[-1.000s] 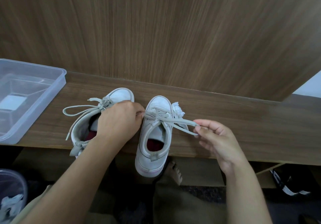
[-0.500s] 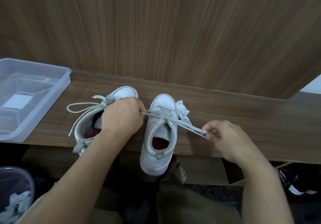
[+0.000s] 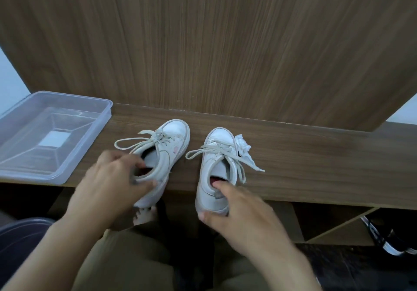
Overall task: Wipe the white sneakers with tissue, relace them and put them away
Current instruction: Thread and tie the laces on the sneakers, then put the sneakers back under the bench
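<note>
Both hands have let go of the laces since the earlier frames and dropped to the heels of the two white sneakers. Low in the centre-left of the frame, the left hand (image 3: 112, 184) grips the heel of the left sneaker (image 3: 164, 155), fingers curled into its opening and thumb pressed on the outer heel; this hand is motion-blurred. To the right of centre, the right hand (image 3: 246, 218) holds the heel of the right sneaker (image 3: 216, 166), its forefinger hooked inside the collar and its thumb against the back of the sole. Both sneakers stand on the wooden shelf (image 3: 316, 166) with toes toward the wood panel (image 3: 225, 42) behind and heels over the shelf's near edge. Their grey-white laces (image 3: 140, 143) are threaded and lie loose, one loop trailing left of the left sneaker, the ends of the other spilling right. A crumpled tissue (image 3: 242, 147) touches the right sneaker's toe side. At the left edge of the frame a clear plastic box (image 3: 90, 137) sits on the shelf. In the lower right corner, under the shelf, a black-and-white shoe (image 3: 388, 238) shows.
</note>
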`<state>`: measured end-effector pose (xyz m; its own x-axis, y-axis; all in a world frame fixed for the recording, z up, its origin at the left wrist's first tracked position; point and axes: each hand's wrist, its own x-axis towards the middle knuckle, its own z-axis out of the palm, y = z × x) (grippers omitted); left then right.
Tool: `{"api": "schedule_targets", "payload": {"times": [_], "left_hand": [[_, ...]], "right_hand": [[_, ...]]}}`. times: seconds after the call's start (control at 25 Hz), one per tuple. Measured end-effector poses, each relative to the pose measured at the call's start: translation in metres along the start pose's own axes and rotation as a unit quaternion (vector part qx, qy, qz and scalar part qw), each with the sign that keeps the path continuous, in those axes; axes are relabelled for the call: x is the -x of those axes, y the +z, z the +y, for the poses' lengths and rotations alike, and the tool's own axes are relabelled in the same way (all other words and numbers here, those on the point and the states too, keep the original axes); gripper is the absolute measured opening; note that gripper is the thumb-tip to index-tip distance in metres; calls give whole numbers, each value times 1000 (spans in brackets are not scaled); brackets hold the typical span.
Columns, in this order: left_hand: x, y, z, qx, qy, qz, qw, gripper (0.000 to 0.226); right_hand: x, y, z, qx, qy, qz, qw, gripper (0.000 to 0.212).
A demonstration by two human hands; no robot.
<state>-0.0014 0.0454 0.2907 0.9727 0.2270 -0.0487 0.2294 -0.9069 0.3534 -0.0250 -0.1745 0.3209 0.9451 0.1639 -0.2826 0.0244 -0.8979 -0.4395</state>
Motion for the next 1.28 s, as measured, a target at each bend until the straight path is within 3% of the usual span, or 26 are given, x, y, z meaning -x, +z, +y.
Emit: {"api": "schedule_targets", "payload": {"times": [0.08, 0.24, 0.36, 0.48, 0.64, 0.84, 1.04, 1.28], "left_hand": [[6, 10, -6, -4, 0, -87, 996, 54], [2, 18, 8, 28, 20, -7, 999, 26], [2, 23, 26, 31, 44, -14, 998, 13], [-9, 31, 35, 37, 43, 6, 998, 13], [-24, 39, 37, 13, 40, 52, 998, 17], [-32, 49, 37, 14, 27, 41, 999, 30], [-36, 41, 41, -26, 4, -55, 998, 31], [-37, 28, 42, -16, -11, -108, 994, 32]], "right_hand": [[-11, 24, -3, 2, 26, 33, 999, 56], [-39, 40, -11, 31, 50, 128, 990, 28], [-51, 41, -17, 28, 10, 133, 991, 15], [-65, 38, -19, 25, -13, 138, 990, 9], [-84, 30, -17, 18, -28, 140, 990, 10], [-93, 31, -21, 31, 5, 107, 994, 24], [-97, 34, -32, 70, 57, 88, 992, 26], [-93, 30, -38, 45, 80, 46, 995, 22]]}}
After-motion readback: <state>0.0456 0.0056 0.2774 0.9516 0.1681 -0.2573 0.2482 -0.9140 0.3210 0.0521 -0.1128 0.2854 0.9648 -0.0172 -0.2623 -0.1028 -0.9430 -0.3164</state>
